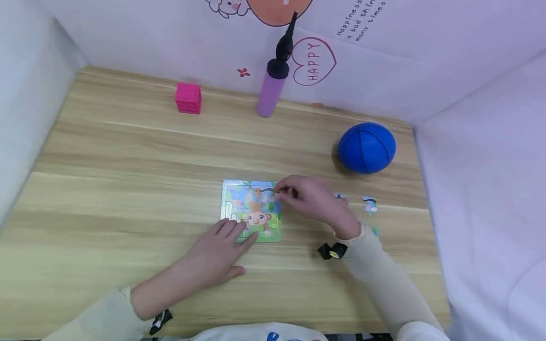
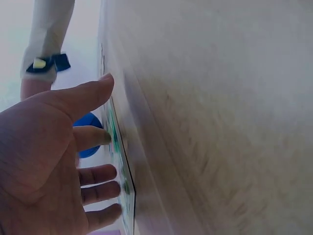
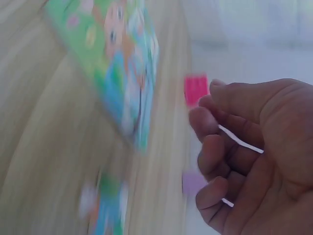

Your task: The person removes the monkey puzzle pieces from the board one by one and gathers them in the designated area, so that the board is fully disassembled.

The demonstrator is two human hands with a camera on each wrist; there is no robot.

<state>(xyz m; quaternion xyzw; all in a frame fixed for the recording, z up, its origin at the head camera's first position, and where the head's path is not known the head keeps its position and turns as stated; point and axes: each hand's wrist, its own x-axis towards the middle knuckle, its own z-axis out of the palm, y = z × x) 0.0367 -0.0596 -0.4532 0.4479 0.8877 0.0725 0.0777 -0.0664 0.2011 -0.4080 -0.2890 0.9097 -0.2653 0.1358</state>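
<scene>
White shirt (image 1: 239, 333) with a bit of blue print pokes into the bottom of the head view, so that's closest to us; pale sleeves (image 1: 379, 279) come in from both sides, each with a dark thing (image 1: 332, 251) at the cuff. Our left hand (image 1: 217, 255) is stretched out pretty flat, fingers straight and a little spread, thumb out to the side; the fingertips rest on the lower left part of the picture puzzle (image 1: 258, 206), which sits flat near the middle of the wooden table (image 1: 128, 189) and shows a cartoon monkey on blue and green. Our right hand (image 1: 313, 199) is at the puzzle's upper right corner, fingers curled in, thumb and index tips close together; we honestly can't tell if there's a piece between them, and the right wrist view is too blurry to help.

Just right of that hand we've got some loose pieces (image 1: 369, 205), partly hidden by our wrist; farther back there's a blue ball (image 1: 367, 148) on the right, a purple pump (image 1: 271, 92) with a black top by the wall sheet (image 1: 384, 71), and a pink cube (image 1: 188, 98) off to its left.
</scene>
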